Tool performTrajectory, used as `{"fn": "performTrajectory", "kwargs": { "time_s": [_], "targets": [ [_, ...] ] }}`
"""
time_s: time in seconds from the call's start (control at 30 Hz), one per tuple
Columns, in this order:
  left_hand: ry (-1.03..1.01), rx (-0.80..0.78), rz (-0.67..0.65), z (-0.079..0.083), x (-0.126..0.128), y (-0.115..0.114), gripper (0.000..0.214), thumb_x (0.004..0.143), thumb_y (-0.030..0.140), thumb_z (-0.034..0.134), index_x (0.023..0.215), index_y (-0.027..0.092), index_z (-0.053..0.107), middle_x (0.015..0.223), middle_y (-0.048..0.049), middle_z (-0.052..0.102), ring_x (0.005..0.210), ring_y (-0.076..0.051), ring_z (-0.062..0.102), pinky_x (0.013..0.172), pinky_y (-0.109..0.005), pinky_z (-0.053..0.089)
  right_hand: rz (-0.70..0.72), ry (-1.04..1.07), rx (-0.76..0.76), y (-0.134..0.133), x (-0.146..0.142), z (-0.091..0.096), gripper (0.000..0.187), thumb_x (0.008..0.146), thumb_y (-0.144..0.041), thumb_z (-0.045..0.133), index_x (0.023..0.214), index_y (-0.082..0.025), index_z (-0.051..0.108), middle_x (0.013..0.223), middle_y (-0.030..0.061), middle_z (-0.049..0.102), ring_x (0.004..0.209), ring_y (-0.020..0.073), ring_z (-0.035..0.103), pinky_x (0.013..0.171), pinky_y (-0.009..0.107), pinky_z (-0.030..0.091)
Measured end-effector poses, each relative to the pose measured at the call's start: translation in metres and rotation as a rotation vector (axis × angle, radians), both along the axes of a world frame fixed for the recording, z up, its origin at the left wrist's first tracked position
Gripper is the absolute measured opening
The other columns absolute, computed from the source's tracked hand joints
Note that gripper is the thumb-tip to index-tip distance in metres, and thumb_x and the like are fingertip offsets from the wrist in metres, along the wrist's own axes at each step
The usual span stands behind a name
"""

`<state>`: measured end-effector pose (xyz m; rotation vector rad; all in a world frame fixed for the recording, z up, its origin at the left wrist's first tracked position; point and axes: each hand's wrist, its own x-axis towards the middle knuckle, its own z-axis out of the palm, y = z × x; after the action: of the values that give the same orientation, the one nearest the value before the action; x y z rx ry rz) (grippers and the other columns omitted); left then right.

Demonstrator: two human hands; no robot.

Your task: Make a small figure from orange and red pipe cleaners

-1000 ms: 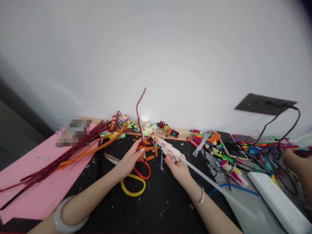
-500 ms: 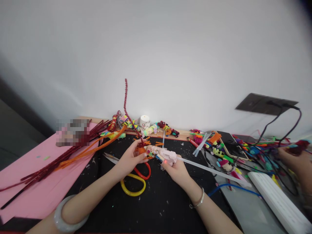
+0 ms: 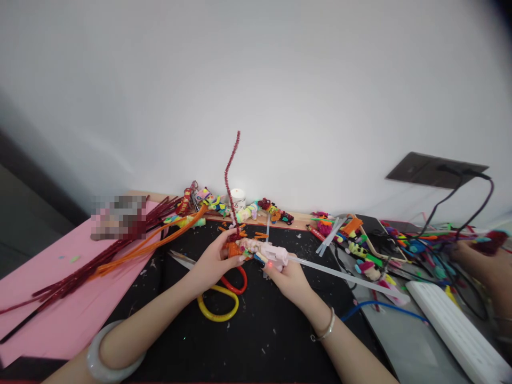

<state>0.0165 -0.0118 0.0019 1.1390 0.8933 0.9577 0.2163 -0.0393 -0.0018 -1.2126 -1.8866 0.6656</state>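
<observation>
Orange piece point(image 3: 232, 249) and glue gun point(image 3: 276, 253) close together above our black mat point(image 3: 260, 330).
Our left hand point(image 3: 214, 261) pinches the piece, a red stem point(image 3: 227, 176) rising there; our right hand point(image 3: 294, 280) grips the gun; scissors point(image 3: 218, 318) lie nearby.

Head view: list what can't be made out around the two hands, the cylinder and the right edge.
All in the head view:
Orange piece: partly hidden by the left hand; nozzle contact unclear.
Pink glue gun: grip covered by the right hand.
Scissors: pivot hidden behind the left hand and wrist.
White cylinder: print too small to read.
Co-worker's hand: blurred, arm cut off by the right edge.
</observation>
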Motion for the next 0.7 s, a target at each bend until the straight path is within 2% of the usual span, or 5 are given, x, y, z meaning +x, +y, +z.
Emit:
{"fn": "performTrajectory", "kwargs": {
  "time_s": [0.37, 0.53, 0.7],
  "targets": [
    [-0.007, -0.019, 0.001, 0.0018, 0.0003, -0.0008, 0.072, 0.065, 0.019, 0.074, 0.128, 0.018, 0.039, 0.117, -0.0109, 0.058, 0.102, -0.023, 0.06, 0.085, -0.035, 0.051, 0.003, -0.009, 0.017, -0.001, -0.0004, 0.0021, 0.025, 0.082, -0.022, 0.053, 0.101, -0.022, 0.07, 0.088, 0.0031, 0.072, 0.073, 0.0192, 0.066, 0.069, 0.029, 0.052],
    [-0.037, -0.047, 0.023, 0.0048, 0.0011, -0.0007, 0.072, 0.064, 0.019, 0.074, 0.128, 0.019, 0.04, 0.125, -0.0115, 0.054, 0.105, -0.025, 0.06, 0.085, -0.038, 0.052, -0.003, 0.016, -0.007, -0.0004, 0.0012, -0.0008, 0.028, 0.082, -0.023, 0.053, 0.105, -0.02, 0.068, 0.095, 0.0044, 0.072, 0.079, 0.0203, 0.066, 0.073, 0.031, 0.052],
    [-0.071, -0.045, 0.021, 0.0039, 0.0008, -0.0005, 0.072, 0.066, 0.018, 0.074, 0.129, 0.02, 0.04, 0.122, -0.0109, 0.058, 0.107, -0.027, 0.059, 0.088, -0.042, 0.051, -0.04, 0.007, -0.017, -0.0005, 0.0027, -0.0033, 0.026, 0.081, -0.023, 0.053, 0.101, -0.019, 0.07, 0.086, 0.0027, 0.073, 0.069, 0.0186, 0.065, 0.065, 0.028, 0.053]
  ]
}}
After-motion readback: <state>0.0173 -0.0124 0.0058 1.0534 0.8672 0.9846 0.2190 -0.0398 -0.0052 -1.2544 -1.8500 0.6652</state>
